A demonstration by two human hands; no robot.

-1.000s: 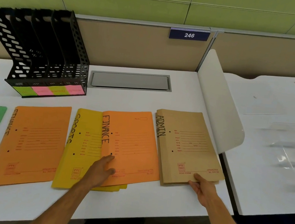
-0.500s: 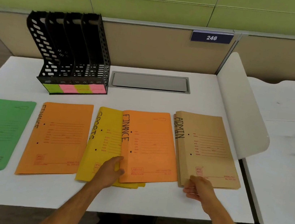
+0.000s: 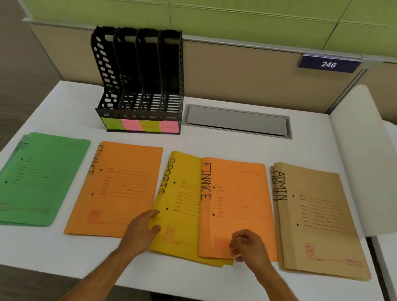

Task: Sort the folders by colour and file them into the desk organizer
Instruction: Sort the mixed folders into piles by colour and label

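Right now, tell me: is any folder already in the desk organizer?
No: the desk organizer shows empty slots; the folders all lie flat on the desk.

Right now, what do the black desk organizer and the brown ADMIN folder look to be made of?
Black desk organizer: probably moulded plastic, with perforated walls and a slightly glossy finish; painted metal mesh is possible. Brown ADMIN folder: matte kraft-type card, with a flat, dull, printed surface.

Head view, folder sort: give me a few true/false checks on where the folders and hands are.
1. The organizer already holds folders. False: its slots look empty.
2. An orange folder overlaps the yellow folder. True.
3. The left hand is at the yellow folder's left edge. True.
4. The right hand is on the brown folder. False: it is over the overlapping orange folder.
5. The green folder lies farthest left. True.
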